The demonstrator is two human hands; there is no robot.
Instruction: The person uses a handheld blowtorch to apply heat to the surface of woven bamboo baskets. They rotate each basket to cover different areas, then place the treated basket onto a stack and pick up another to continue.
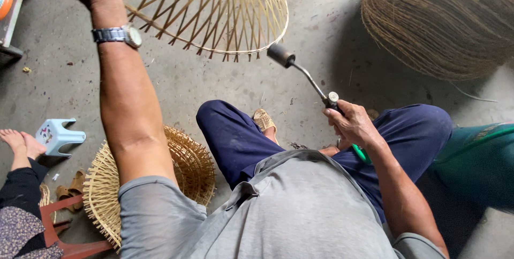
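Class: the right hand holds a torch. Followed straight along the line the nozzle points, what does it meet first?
Probably the rim of the bamboo frame just past the torch in the right hand; depth is uncertain.

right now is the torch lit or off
Cannot tell: no flame shows at the torch nozzle aimed at the bamboo frame.
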